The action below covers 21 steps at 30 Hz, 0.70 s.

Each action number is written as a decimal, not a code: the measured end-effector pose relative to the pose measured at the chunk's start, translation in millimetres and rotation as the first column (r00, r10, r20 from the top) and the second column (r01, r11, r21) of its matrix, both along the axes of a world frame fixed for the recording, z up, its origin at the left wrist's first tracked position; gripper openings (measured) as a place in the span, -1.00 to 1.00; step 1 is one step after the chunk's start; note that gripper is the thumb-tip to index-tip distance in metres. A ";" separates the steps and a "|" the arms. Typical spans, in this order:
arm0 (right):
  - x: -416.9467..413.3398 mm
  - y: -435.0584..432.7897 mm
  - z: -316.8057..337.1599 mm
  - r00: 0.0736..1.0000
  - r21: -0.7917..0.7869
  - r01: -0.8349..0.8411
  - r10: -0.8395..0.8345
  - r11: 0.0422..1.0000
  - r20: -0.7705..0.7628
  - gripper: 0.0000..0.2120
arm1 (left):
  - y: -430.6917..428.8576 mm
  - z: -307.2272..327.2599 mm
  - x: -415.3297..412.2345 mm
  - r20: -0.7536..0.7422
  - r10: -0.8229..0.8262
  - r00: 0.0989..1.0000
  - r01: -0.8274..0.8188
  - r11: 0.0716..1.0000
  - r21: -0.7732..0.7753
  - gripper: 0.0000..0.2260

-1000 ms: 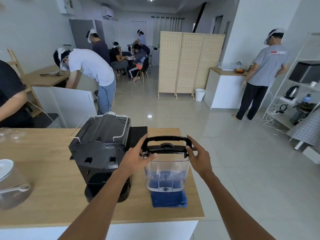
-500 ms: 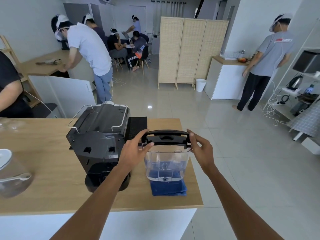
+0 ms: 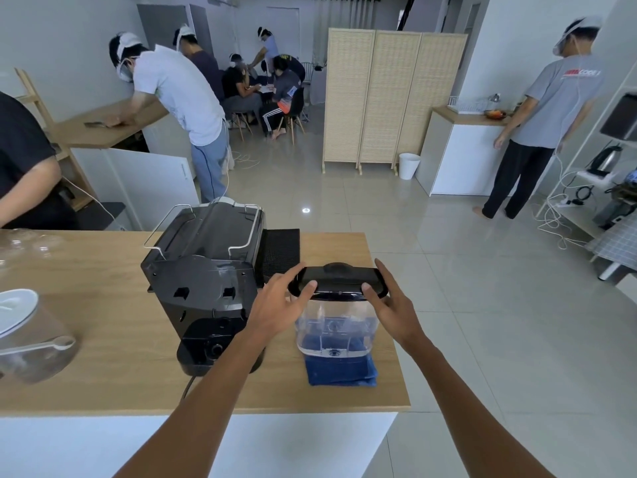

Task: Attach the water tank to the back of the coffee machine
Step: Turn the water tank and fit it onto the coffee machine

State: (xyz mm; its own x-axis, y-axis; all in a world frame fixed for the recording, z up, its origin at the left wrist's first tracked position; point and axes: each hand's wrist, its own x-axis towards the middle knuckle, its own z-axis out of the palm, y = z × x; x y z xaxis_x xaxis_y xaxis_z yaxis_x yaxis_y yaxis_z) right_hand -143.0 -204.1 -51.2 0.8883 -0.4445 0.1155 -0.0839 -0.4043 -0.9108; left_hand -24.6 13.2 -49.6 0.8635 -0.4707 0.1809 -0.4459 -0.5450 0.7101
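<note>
Hands, left hand (image 3: 280, 306) and right hand (image 3: 388, 302), clasp the water tank (image 3: 336, 317) lid, seemingly steadying it for the coffee machine (image 3: 206, 281) at nine o'clock.

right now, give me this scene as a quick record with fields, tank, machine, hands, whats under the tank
water tank: clear water tank with black lid, upright, not attached
under tank: folded blue cloth on the wooden counter
coffee machine: black coffee machine left of the tank, apart from it, back facing the camera
left hand: left hand gripping the lid's left end
right hand: right hand gripping the lid's right end
task state: tank not yet mounted
</note>
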 end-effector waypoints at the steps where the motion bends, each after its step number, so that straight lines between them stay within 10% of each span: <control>1: 0.6 -0.6 -2.3 1.000 -0.016 -0.002 0.002 1.000 -0.009 -0.33 | 0.9 -2.0 -1.6 0.001 -0.024 1.000 0.024 1.000 0.013 -0.41; 21: -2.4 -20.2 -35.7 0.992 -0.081 -0.122 0.124 0.989 0.017 -0.02 | -2.1 -21.8 -8.5 -0.110 -0.105 0.988 0.100 0.994 -0.049 0.00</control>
